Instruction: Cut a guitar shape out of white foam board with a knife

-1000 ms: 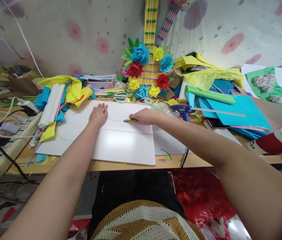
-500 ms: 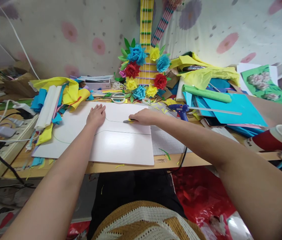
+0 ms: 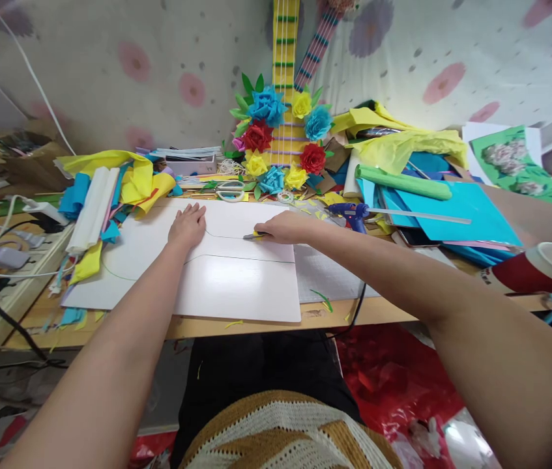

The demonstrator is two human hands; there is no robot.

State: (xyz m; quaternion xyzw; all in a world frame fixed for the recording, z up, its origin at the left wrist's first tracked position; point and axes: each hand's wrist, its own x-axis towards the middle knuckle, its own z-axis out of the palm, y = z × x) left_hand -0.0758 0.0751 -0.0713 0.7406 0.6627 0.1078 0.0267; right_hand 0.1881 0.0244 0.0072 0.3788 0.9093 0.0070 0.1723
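A white foam board [image 3: 241,293] lies flat on the table, with curved and straight outlines drawn on it. My left hand [image 3: 188,225] rests flat on the board, its fingers spread near the upper outline. In my right hand [image 3: 283,228] is a yellow utility knife [image 3: 255,235], its blade tip at the upper drawn line and pointing left. My fingers cover most of the knife's handle. Under the board's right side a grey cutting mat [image 3: 322,273] shows.
Behind the board stands a yellow paper guitar [image 3: 285,71] with paper flowers. A blue glue gun [image 3: 354,215] lies right of my right hand; scissors [image 3: 231,190] lie behind. A power strip [image 3: 21,286] is at left, a red-and-white cup [image 3: 544,270] at right.
My right hand and the utility knife have shifted very slightly to the right along the drawn line. My left hand stays in place on the board.
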